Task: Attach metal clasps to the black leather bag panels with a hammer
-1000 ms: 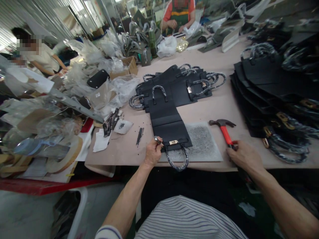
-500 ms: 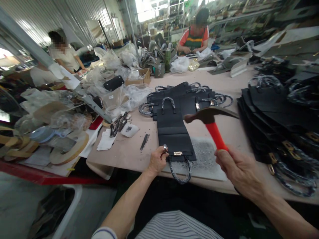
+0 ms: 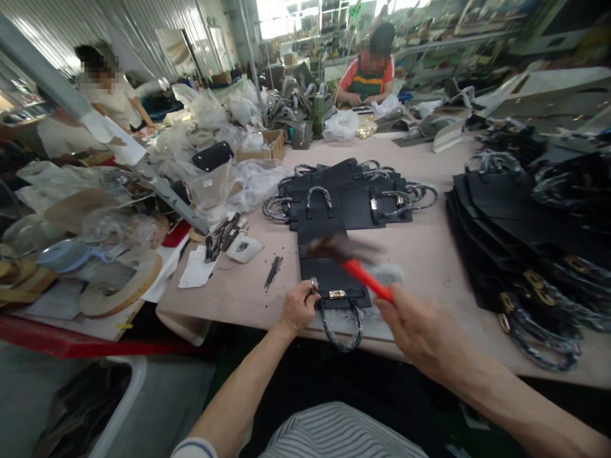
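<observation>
My right hand (image 3: 415,327) is wrapped round the red handle of a claw hammer (image 3: 365,273), held above the work and blurred by motion. My left hand (image 3: 300,306) pinches a short metal punch (image 3: 314,285) upright at the left end of a black bag panel (image 3: 341,273). This panel carries a gold clasp plate (image 3: 337,294) and a plastic-wrapped handle (image 3: 342,346) that hangs over the table's front edge. Part of the panel lies on a speckled pale board (image 3: 382,321). The hammer's head hides some of the panel's middle.
More black bag panels (image 3: 363,203) lie behind, and a tall stack of them (image 3: 496,235) stands at right. Slim metal tools (image 3: 273,272) and a packet of small dark parts (image 3: 245,248) rest at left. A slanted metal post (image 3: 162,191) crosses the left side. Two people work farther back.
My right hand has raised the hammer off the table's right side and swung it leftward over the panel. The left hand keeps its pinch on the punch. The head view has shifted.
</observation>
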Demonstrator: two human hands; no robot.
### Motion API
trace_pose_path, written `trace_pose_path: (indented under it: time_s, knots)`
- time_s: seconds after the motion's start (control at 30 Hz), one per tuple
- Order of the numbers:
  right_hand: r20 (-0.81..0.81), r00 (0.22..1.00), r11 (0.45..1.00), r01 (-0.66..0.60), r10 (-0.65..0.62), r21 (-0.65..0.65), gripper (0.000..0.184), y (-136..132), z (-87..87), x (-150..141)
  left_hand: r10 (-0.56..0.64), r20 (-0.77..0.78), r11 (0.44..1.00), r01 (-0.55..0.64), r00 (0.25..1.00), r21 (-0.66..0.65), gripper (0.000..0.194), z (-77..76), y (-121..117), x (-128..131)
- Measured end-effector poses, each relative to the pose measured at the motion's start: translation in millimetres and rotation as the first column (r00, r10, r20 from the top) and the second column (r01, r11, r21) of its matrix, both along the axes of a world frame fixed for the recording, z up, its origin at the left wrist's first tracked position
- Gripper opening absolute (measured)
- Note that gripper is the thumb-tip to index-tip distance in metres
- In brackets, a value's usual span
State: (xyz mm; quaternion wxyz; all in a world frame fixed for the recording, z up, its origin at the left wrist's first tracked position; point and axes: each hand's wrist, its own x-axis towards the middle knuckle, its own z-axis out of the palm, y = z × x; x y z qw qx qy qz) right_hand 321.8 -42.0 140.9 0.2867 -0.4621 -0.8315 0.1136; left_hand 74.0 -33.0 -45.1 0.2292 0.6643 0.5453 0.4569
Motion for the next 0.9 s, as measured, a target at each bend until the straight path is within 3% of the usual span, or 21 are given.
trace_pose_path:
  time_s: [0.1, 0.27, 0.37, 0.43, 0.5, 0.57, 0.6, 0.67, 0.73, 0.83, 0.87, 0.9]
  knots:
    - [0.197, 0.977, 0.995, -0.074, 0.085, -0.062, 0.027, 3, -1.2, 2, -0.019, -0.012, 1.0, 0.019, 1.0, 0.006, 0.021, -0.5, 0, 0]
    - [-0.117, 0.993, 0.999, 0.027, -0.023, 0.033, 0.031, -3, 7.7, -1, -0.016, -0.001, 1.0, 0.016, 1.0, 0.002, 0.019, 2.6, 1, 0]
    - [0.083, 0.996, 0.994, -0.027, 0.036, -0.102, 0.033, -6, -6.7, 3, -0.032, -0.03, 0.999, 0.032, 0.999, -0.024, 0.017, 4.9, 1, 0]
    - [0.196, 0.98, 0.968, 0.025, 0.026, -0.251, 0.034, -3, -17.8, 13, -0.047, -0.038, 0.999, 0.046, 0.998, -0.029, 0.019, 4.3, 2, -1]
    - [0.145, 0.988, 0.928, 0.11, -0.061, -0.356, 0.037, 4, -28.0, 28, -0.046, -0.026, 0.999, 0.046, 0.999, -0.014, 0.021, 2.2, 2, -1]
    - [0.026, 0.979, 0.848, 0.188, -0.202, -0.495, 0.041, 12, -41.8, 47, -0.046, -0.008, 0.999, 0.046, 0.999, -0.008, 0.02, -0.2, 3, -2]
    - [-0.037, 0.958, 0.784, 0.211, -0.285, -0.584, 0.043, 16, -51.6, 59, -0.046, 0.0, 0.999, 0.046, 0.999, -0.014, 0.019, -1.0, 3, -3]
    - [-0.111, 0.875, 0.606, 0.228, -0.47, -0.762, 0.044, 21, -77.3, 87, -0.059, 0.01, 0.998, 0.059, 0.998, -0.034, 0.02, -1.0, 3, -4]
    - [-0.091, 0.781, 0.482, 0.285, -0.617, -0.828, 0.044, 24, -106.4, 117, -0.068, 0.014, 0.997, 0.069, 0.998, -0.041, 0.023, 1.2, 2, -4]
    - [0.193, 0.745, 0.436, 0.558, -0.639, -0.706, 0.037, 27, -139.4, 153, -0.074, 0.014, 0.997, 0.075, 0.997, -0.033, 0.026, 7.0, 2, -5]
    - [0.28, 0.733, 0.472, 0.634, -0.62, -0.613, 0.034, 28, -145.0, 157, -0.076, 0.008, 0.997, 0.076, 0.997, -0.031, 0.025, 9.0, 2, -5]
    - [0.338, 0.727, 0.542, 0.677, -0.597, -0.499, 0.031, 28, -147.8, 157, -0.078, -0.003, 0.996, 0.078, 0.997, -0.033, 0.023, 10.8, 3, -5]
